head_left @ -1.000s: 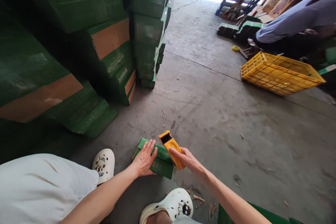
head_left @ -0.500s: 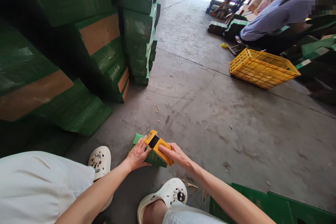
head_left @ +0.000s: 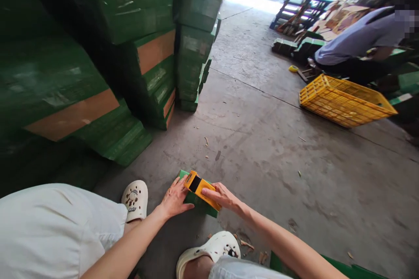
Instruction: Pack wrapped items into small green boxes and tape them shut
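A small green cardboard box [head_left: 204, 206] rests on the concrete floor between my feet. My left hand [head_left: 175, 197] lies on its left end with the fingers stretched out and the thumb apart. In my right hand [head_left: 223, 196] is a yellow handheld tool with a black band [head_left: 204, 189], gripped at its near end with the thumb on top. The tool lies over the top of the box, its far end close to my left fingertips. Its underside is hidden, and I cannot tell exactly where it touches the box.
Tall stacks of green cartons [head_left: 140, 4] stand on the left. A yellow plastic crate [head_left: 347, 100] sits at the right, beside a crouching person [head_left: 356, 39]. Flat green cardboard [head_left: 347, 266] lies at the lower right. Dark pallets [head_left: 299, 11] stand farther back.
The view has shifted, so the scene sits farther right. The yellow tool still lies over the green box in my right hand; my left hand stays flat on the box's end.
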